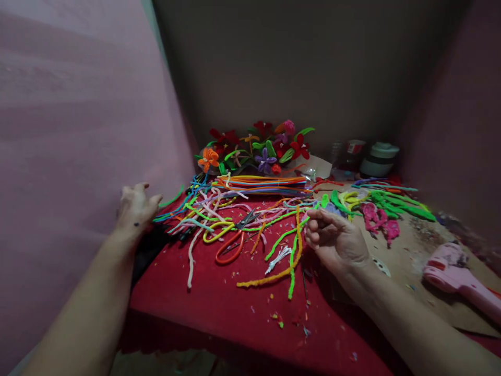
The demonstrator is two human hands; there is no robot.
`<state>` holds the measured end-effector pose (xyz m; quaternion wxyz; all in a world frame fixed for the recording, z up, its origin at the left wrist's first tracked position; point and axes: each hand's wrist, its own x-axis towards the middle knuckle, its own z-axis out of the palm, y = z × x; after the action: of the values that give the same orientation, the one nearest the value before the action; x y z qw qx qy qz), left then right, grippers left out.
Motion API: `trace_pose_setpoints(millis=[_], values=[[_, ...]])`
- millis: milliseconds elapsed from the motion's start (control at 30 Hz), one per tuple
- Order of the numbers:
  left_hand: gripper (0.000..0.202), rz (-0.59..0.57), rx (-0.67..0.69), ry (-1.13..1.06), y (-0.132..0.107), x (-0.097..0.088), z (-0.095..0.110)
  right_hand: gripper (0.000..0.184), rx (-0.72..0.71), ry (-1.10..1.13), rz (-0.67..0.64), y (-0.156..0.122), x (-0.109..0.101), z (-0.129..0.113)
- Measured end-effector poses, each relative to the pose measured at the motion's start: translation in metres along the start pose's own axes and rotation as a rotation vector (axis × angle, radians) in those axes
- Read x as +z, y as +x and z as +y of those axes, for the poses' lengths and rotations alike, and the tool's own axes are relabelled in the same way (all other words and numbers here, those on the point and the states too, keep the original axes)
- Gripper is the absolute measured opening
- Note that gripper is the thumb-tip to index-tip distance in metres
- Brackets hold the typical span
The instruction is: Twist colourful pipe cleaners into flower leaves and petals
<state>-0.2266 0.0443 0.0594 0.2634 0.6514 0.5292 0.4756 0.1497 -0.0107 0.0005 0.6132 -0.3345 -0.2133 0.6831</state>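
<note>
My left hand [136, 206] is raised beside the pink wall at the table's left edge. Its thumb and a finger are apart; the other fingers are partly hidden, and nothing shows in its grasp. Over the right half of the table, my right hand [338, 240] is closed with curled fingers. What they hold, if anything, I cannot make out. Close to its fingertips runs a bent orange pipe cleaner [299, 248], crossing a green pipe cleaner [292, 266]. Scissors [238, 230] with yellow and red handles lie among loose pipe cleaners, near a small white bunch of strands [278, 259].
Pipe-cleaner flowers [266, 159] are heaped at the back, behind a bundle of straight pipe cleaners [266, 183]. On the right, a cardboard sheet [407, 261] carries green and pink fuzzy pieces and a pink glue gun [450, 271]. A lidded container [379, 159] stands behind.
</note>
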Motion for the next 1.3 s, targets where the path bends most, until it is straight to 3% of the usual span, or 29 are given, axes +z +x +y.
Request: trace_pose_setpoints(millis=[67,100,167,233,333,433,533,667,800,867,933,1067,1167,1300], values=[[0.015,0.329,0.034,0.319,-0.003,0.014,0.008,0.017,-0.037,-0.025,0.013,0.001,-0.001,0.001],[0.016,0.350,0.043,0.426,-0.005,0.027,0.016,0.020,-0.064,-0.047,0.024,0.002,-0.002,0.001],[0.011,0.169,0.042,0.383,-0.009,0.061,0.033,0.027,-0.140,-0.149,0.046,0.001,-0.004,0.003],[0.009,-0.174,0.115,0.242,-0.013,0.100,0.049,0.033,-0.275,-0.385,0.021,-0.003,-0.005,0.006],[0.007,-0.441,0.213,0.168,-0.018,0.155,0.059,0.036,-0.529,-0.937,-0.212,-0.015,-0.004,0.012],[0.018,-0.409,0.223,0.218,-0.017,0.193,0.051,0.026,-0.646,-1.315,-0.583,-0.026,-0.001,0.019],[0.027,-0.349,0.183,0.156,-0.011,0.213,0.036,0.020,-0.646,-1.447,-0.704,-0.030,0.002,0.025],[0.029,-0.398,0.171,0.192,0.000,0.219,0.026,0.021,-0.664,-1.504,-0.733,-0.029,0.002,0.028],[0.024,-0.470,0.128,0.357,0.014,0.211,0.038,0.024,-0.672,-1.538,-0.757,-0.028,0.001,0.030],[0.020,-0.498,0.055,0.324,0.021,0.204,0.046,0.024,-0.664,-1.548,-0.772,-0.028,0.002,0.031],[0.017,-0.542,-0.080,0.176,0.027,0.198,0.053,0.024,-0.663,-1.554,-0.775,-0.027,0.002,0.031],[0.017,-0.632,-0.327,-0.336,0.036,0.190,0.060,0.025,-0.666,-1.546,-0.787,-0.028,0.003,0.031],[0.017,-0.591,-0.378,-0.583,0.042,0.187,0.060,0.023,-0.662,-1.525,-0.803,-0.028,0.003,0.032],[0.023,-0.573,-0.364,-0.592,0.046,0.181,0.062,0.023,-0.667,-1.523,-0.801,-0.029,0.003,0.032]])
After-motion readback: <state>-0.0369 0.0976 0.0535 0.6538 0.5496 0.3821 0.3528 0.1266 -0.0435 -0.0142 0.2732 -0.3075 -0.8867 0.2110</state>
